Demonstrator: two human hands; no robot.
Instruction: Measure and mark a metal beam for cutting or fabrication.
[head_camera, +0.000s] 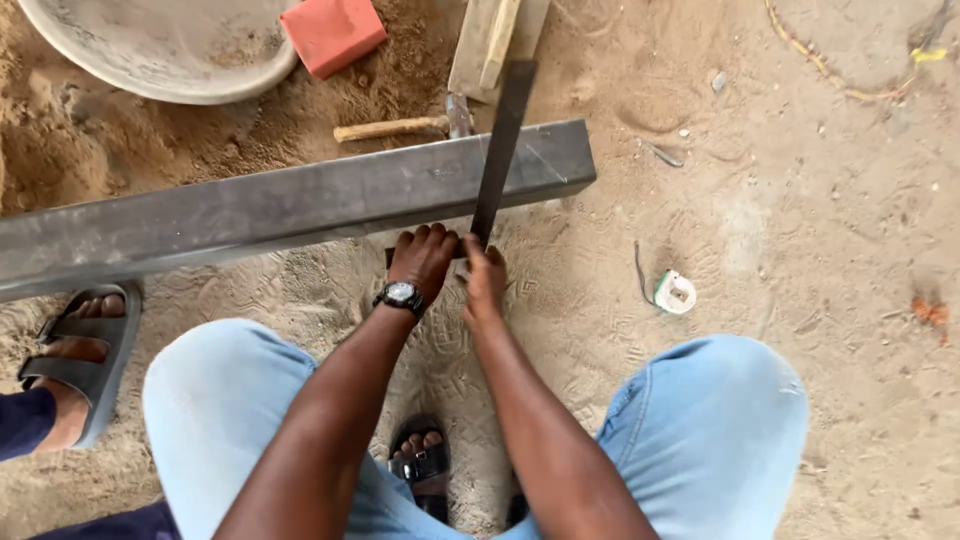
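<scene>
— What have you got hold of there?

— A flat, dark metal try square (503, 140). Its long blade stands across the top of the long grey rectangular steel tube (300, 200), which lies on the sandy floor (800, 220) in front of my knees. The square's short leg runs along the near side of the tube, down by my hands.

— And your hands?

— My left hand (422, 258), the one with the black wristwatch (401, 295), is pressed down on that short leg with the fingers curled over it. My right hand (484, 278) has its fingers closed around the foot of the blade; how tight the hold is I can't quite tell from up here.

— What lies beyond the tube?

— A wooden-handled hammer (400, 126) just behind it, touching a pale wooden board (478, 50). Further back, a red brick-shaped block (332, 32) sits beside a wide grey metal pan (160, 50) on a sand heap.

— Anything nearer?

— A small white and green tape measure (675, 292) to my right, well apart from the tube. At my left, another person's foot in a grey sandal (85, 360), just under the tube's end.
</scene>
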